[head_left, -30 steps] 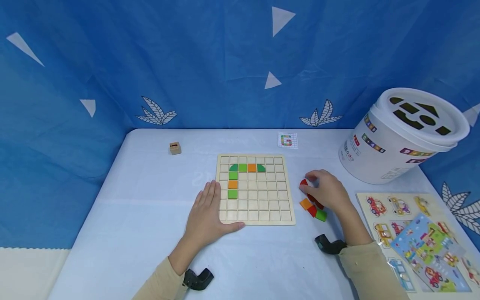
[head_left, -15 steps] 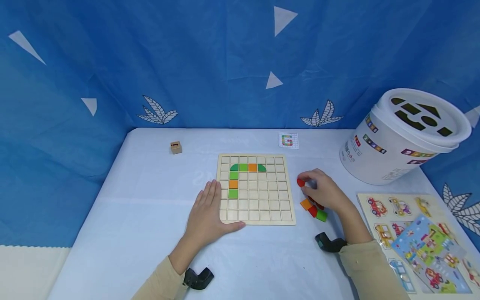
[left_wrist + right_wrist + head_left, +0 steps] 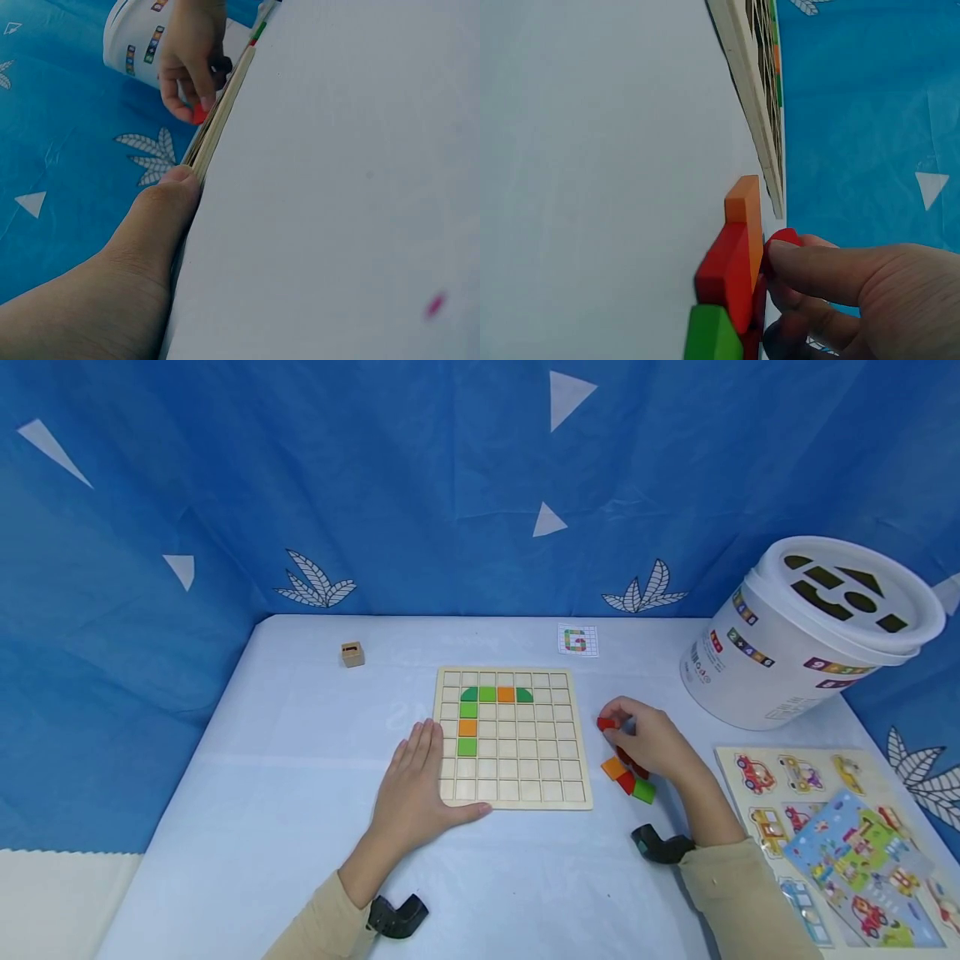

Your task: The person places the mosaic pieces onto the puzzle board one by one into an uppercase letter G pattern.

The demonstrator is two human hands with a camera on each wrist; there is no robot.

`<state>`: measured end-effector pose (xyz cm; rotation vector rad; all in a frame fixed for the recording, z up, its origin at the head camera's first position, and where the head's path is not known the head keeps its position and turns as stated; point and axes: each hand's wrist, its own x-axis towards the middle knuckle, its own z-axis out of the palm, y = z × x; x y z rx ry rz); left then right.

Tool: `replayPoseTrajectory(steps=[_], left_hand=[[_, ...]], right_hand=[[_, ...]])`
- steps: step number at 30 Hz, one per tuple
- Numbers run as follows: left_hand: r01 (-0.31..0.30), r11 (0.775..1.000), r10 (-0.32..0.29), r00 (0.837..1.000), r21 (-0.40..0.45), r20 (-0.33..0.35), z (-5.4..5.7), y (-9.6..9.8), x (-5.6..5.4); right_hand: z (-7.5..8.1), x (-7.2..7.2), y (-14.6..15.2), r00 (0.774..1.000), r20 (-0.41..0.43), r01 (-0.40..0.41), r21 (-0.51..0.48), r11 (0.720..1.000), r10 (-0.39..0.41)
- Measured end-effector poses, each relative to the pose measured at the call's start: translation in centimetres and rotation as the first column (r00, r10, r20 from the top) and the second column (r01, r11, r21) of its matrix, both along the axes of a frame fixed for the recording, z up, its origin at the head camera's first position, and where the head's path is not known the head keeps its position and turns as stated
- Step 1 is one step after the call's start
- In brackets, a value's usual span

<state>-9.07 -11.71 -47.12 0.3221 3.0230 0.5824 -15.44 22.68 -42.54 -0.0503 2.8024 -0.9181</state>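
Note:
My left hand (image 3: pixel 408 785) lies flat, fingers straight, along the left edge of a wooden grid board (image 3: pixel 528 768), its thumb at the near edge. Green and orange tiles (image 3: pixel 467 727) fill part of the board's upper row and a left column. Right of the board, my right hand (image 3: pixel 651 739) pinches a small red block (image 3: pixel 607 724) between thumb and fingers; the right wrist view shows a rounded side on this block (image 3: pixel 785 238). Beneath that hand lie an orange block (image 3: pixel 612 767), a red block (image 3: pixel 626 783), a green block (image 3: pixel 644 790) and partly hidden dark red pieces (image 3: pixel 636 767).
Behind the board lies a small card with a coloured grid pattern (image 3: pixel 577 640). A wooden cube (image 3: pixel 352 654) stands at the back left. A white bucket (image 3: pixel 772 672) with a slotted lid stands at back right, and a vehicle puzzle board (image 3: pixel 726 758) with a picture sheet (image 3: pixel 862 868) lies before it.
The right hand has lifted the red block slightly away from the other pieces and turned it between its fingers. The left hand has stayed at the board.

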Motion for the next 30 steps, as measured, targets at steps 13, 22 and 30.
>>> replayPoseTrajectory(steps=[13,22,30], left_hand=[[0.002,1.000,-0.002,1.000,-0.003,-0.004,0.0,0.0,0.0],[0.008,1.000,-0.008,1.000,-0.010,0.002,0.2,0.0,0.0],[0.014,1.000,-0.014,1.000,-0.024,-0.009,0.1,-0.1,0.1]], right_hand=[[0.1,0.8,-5.9,0.995,-0.027,-0.101,-0.201,0.974,0.098],[-0.5,2.1,-11.7,0.976,0.006,-0.207,-0.287,0.935,0.218],[-0.8,2.8,-14.9,0.933,-0.103,-0.361,-0.253,0.898,0.346]])
